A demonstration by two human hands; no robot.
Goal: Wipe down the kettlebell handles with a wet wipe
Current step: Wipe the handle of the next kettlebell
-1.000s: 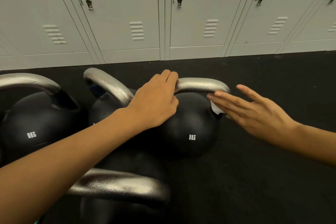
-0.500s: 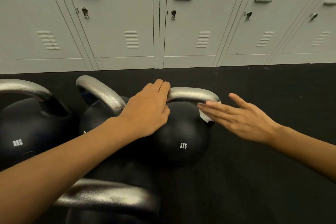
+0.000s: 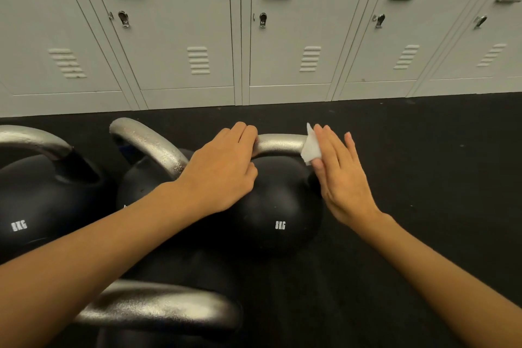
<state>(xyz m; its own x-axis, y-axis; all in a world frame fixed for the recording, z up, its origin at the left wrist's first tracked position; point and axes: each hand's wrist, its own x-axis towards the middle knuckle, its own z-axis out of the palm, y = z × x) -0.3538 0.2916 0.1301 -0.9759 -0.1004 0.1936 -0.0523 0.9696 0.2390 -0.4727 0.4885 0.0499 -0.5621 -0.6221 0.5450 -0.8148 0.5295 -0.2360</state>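
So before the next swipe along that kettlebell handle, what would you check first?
1. Wet wipe is against the handle: ok, it sits at the handle's right end.
2. Right hand presses the wipe with straight fingers: ok.
3. Left hand steadies the kettlebell, fingers curled over the handle's left part: ok.
4. Path between the hands is bare metal: ok.
5. Wipe is still damp: cannot tell.
6. The handle under the left hand has been wiped: cannot tell, it is covered.
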